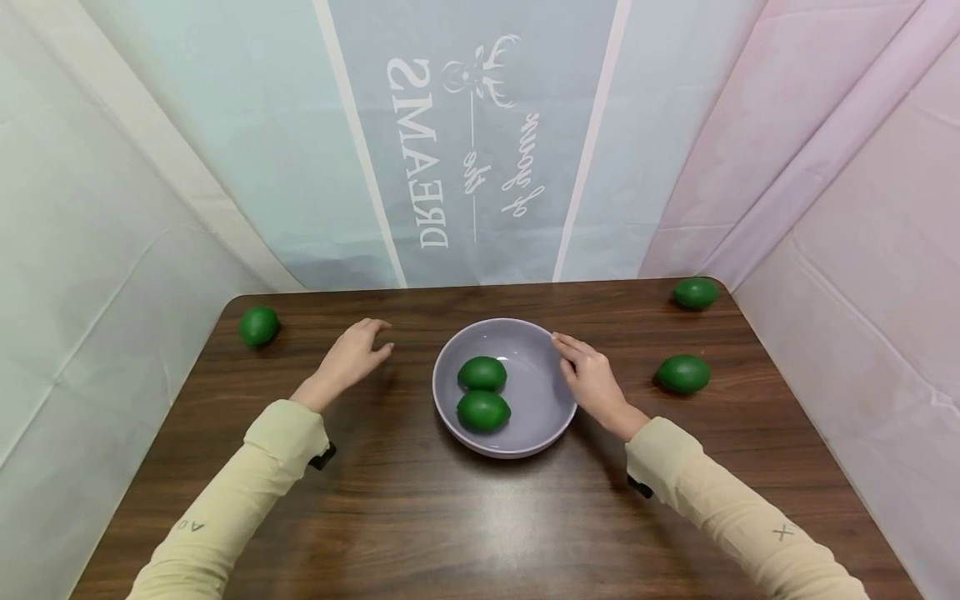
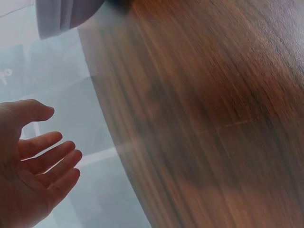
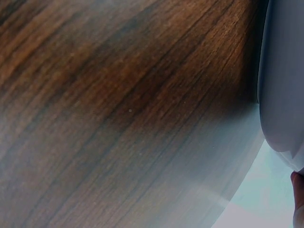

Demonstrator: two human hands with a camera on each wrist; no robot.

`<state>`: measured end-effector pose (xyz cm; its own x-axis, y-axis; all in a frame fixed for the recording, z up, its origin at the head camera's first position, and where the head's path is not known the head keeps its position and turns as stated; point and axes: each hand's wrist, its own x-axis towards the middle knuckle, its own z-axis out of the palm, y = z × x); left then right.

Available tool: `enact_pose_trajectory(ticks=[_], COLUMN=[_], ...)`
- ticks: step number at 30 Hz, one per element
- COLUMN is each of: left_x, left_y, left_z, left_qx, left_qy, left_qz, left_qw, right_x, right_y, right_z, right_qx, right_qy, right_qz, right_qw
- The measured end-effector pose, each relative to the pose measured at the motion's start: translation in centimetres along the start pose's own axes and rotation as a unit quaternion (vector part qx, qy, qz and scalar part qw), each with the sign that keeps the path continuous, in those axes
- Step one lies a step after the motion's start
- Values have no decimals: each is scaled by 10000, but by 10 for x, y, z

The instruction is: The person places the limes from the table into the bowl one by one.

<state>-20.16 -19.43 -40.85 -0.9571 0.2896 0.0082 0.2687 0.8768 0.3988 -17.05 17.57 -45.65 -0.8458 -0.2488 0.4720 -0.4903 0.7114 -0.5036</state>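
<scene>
A grey-purple bowl (image 1: 536, 392) stands near the middle of the table, with two green lemon-shaped fruits inside, one fruit (image 1: 482, 373) touching the other fruit (image 1: 483, 412). My right hand (image 1: 596, 379) holds the bowl's right rim, thumb towards the inside. In the right wrist view only a fingertip (image 3: 298, 194) shows at the bowl's edge (image 3: 282, 85). Left of the bowl, apart from it, my left hand (image 1: 350, 358) hovers above the table. It holds nothing, and its fingers are relaxed and spread in the left wrist view (image 2: 45, 161).
A green fruit (image 1: 258, 326) lies at the table's far left corner. Two more lie on the right, one fruit (image 1: 695, 292) at the back corner and one fruit (image 1: 683, 373) nearer. Fabric walls (image 1: 480, 258) enclose the brown wooden table (image 1: 420, 525) at the back and sides.
</scene>
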Motion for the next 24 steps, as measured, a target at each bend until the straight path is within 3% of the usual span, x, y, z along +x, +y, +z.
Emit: enact_pose_trajectory(ticks=[24], left_x=[4], left_y=[-35], left_z=[-5], left_qx=[232], left_qy=[161], left_qz=[-250], left_qw=[9993], right_x=[1], right_y=[0], right_z=[2], right_qx=[4], right_qy=[78], right_qz=[-37], right_qw=[10000])
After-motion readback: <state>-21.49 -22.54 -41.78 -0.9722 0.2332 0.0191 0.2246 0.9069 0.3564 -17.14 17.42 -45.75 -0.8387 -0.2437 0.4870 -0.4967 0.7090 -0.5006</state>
